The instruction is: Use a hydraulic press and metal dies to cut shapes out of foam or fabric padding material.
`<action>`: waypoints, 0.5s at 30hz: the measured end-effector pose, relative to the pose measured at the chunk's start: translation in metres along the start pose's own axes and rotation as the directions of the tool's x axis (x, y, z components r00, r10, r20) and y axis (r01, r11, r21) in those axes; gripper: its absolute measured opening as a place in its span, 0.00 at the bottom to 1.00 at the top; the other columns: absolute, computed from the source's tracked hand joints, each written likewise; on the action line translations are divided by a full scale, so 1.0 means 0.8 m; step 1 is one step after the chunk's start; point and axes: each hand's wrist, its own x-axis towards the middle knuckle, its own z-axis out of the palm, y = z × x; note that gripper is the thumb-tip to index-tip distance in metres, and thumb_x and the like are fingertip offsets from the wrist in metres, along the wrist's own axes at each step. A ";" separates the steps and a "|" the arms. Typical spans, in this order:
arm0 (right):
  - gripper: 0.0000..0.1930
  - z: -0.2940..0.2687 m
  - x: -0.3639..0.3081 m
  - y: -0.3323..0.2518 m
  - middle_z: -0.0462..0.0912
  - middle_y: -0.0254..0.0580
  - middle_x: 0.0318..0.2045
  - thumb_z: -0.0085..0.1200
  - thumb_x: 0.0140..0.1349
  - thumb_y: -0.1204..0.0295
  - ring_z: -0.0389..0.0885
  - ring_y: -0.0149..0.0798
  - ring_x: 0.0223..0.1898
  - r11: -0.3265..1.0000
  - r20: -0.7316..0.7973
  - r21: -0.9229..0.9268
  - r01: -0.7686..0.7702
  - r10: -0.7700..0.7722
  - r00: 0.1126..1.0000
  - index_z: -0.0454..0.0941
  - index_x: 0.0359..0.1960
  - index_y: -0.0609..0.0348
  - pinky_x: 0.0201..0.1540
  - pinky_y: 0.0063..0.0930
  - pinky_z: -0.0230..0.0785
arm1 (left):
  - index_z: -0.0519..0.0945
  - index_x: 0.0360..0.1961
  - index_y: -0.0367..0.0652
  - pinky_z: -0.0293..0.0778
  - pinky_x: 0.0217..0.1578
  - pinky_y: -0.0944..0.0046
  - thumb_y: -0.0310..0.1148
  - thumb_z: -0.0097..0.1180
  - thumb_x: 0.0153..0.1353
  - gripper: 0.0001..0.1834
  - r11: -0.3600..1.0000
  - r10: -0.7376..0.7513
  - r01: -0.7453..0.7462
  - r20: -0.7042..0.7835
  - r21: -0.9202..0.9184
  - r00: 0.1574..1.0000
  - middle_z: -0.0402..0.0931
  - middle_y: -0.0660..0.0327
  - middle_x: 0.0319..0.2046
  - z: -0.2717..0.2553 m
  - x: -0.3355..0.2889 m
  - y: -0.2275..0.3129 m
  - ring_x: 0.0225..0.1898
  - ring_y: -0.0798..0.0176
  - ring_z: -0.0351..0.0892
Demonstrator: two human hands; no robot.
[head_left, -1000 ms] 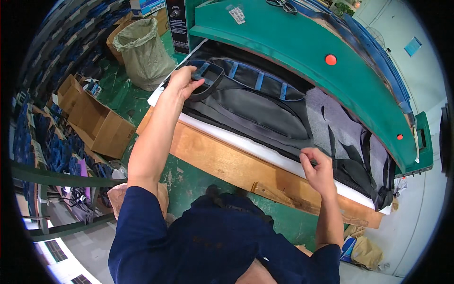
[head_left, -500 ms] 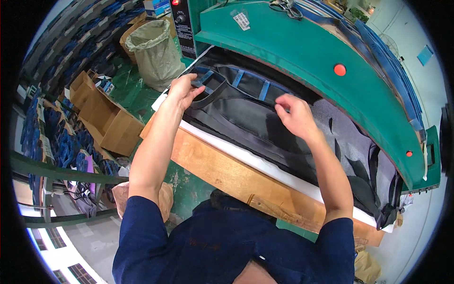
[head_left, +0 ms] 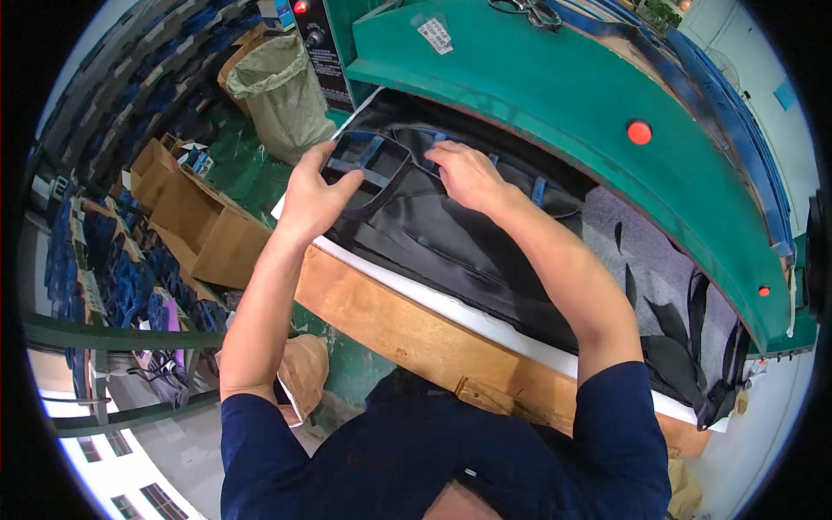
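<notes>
Two black-walled cutting dies with blue crossbars lie on black sheet material (head_left: 451, 243) under the green press. My left hand (head_left: 310, 195) is over the near-left corner of the left cutting die (head_left: 374, 178). Its thumb and fingers are spread apart, the thumb reaching over the crossbar. With fingers bent and drawn together, my right hand (head_left: 468, 173) grips the left end of the other cutting die (head_left: 539, 191) by a blue crossbar. That hand and forearm hide part of this die. The fingertips of both hands are partly hidden.
The green press beam (head_left: 520, 74) with a red button (head_left: 639, 132) spans the far side. A wooden board (head_left: 390, 316) edges the near side. Black strips lie on grey material (head_left: 624, 234) at right. A sack bin (head_left: 277, 95) and open cardboard box (head_left: 204, 230) stand at left.
My right hand has moved left from the dies' right side onto the left end of the second die. My left hand has shifted slightly left and nearer. The second die has shifted to the right.
</notes>
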 end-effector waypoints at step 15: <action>0.09 -0.020 0.084 0.029 0.80 0.46 0.37 0.54 0.53 0.74 0.84 0.49 0.38 0.815 0.570 -0.194 0.546 -0.359 0.739 0.78 0.37 0.60 0.39 0.41 0.79 | 0.75 0.62 0.50 0.57 0.65 0.42 0.50 0.73 0.43 0.43 0.592 0.257 -0.485 0.420 0.644 0.870 0.66 0.45 0.64 0.013 0.005 -0.024 0.69 0.42 0.59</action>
